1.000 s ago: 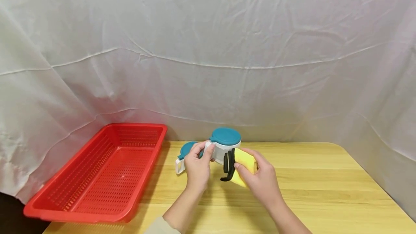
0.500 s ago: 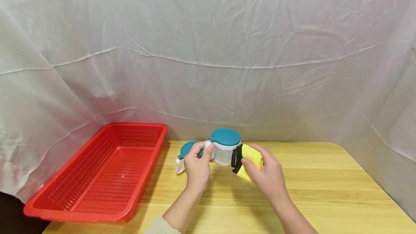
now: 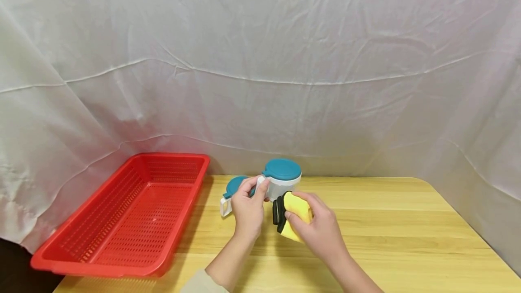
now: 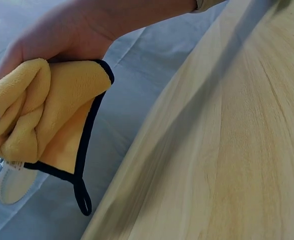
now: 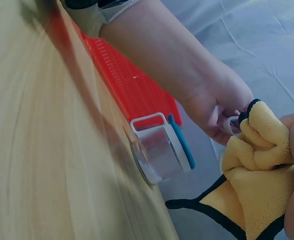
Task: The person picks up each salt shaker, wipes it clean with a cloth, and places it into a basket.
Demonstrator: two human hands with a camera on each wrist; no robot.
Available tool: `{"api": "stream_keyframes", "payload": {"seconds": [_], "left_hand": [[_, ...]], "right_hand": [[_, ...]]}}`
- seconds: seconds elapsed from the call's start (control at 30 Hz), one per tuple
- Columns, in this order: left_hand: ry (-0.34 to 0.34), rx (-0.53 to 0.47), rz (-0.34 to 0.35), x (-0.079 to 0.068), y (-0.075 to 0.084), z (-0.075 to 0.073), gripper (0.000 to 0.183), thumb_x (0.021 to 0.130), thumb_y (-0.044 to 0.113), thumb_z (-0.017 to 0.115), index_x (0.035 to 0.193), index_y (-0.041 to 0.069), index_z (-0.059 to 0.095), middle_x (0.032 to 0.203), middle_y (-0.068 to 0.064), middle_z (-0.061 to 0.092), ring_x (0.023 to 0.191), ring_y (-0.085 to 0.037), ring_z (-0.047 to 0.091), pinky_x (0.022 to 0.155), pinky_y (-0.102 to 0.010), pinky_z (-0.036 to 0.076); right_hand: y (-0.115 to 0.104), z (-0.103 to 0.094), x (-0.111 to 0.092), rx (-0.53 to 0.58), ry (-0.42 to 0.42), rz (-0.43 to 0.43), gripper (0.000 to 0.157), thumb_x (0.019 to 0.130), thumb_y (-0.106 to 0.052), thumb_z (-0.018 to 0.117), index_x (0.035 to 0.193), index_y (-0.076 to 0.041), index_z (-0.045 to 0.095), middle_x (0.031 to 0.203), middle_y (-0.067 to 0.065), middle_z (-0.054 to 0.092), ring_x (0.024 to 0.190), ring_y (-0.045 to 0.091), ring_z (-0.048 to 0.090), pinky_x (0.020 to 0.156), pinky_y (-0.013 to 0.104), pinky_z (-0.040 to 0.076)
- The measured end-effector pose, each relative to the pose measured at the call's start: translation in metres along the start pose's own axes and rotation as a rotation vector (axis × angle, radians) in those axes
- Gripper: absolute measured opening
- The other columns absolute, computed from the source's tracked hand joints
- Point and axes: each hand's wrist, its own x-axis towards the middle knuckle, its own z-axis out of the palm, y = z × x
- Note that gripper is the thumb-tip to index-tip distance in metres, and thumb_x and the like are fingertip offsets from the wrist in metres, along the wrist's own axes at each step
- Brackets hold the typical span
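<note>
My left hand [image 3: 248, 209] grips the white handle of a clear jar [image 3: 281, 187] with a teal lid, holding it up above the table. In my right hand [image 3: 319, 223] is a bunched yellow cloth [image 3: 298, 211] with black edging, pinched between thumb and fingers. The cloth overlaps the jar's lower front in the head view. A black hanging loop dangles from the cloth in the left wrist view. Behind my left hand stands a second jar [image 5: 159, 152], also clear with a teal lid and white handle, upright on the table.
A red perforated plastic basket [image 3: 163, 257] stands at the left of the wooden table [image 3: 386, 220]. A pale fabric curtain [image 3: 260, 67] hangs behind the table and along both sides.
My right hand with the cloth moved right along the jar's side, then back left and down across its front. My left hand and the jar stayed nearly still.
</note>
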Motion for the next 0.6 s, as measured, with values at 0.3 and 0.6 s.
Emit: {"api": "stream_keyframes", "payload": {"seconds": [0.3,0.6], "left_hand": [[-0.01,0.008,-0.005,0.0,0.002,0.0,0.022,0.088,0.023,0.075,0.102,0.005,0.075,0.099,-0.01,0.066,0.072,-0.014,0.06,0.06,-0.026,0.058],[-0.012,-0.057,-0.009,0.0,0.005,0.0,0.023,0.091,0.02,0.072,0.103,0.0,0.073,0.093,-0.008,0.063,0.071,-0.015,0.059,0.059,-0.023,0.056]], "right_hand": [[-0.009,0.006,-0.006,0.094,-0.111,0.042,0.044,0.076,-0.014,0.084,0.115,-0.027,0.068,0.1,-0.005,0.066,0.072,0.009,0.056,0.058,0.023,0.051],[-0.012,-0.004,0.0,0.162,-0.112,0.149,0.04,0.079,-0.016,0.083,0.114,-0.029,0.068,0.09,0.001,0.063,0.07,0.013,0.058,0.055,0.026,0.053]]}}
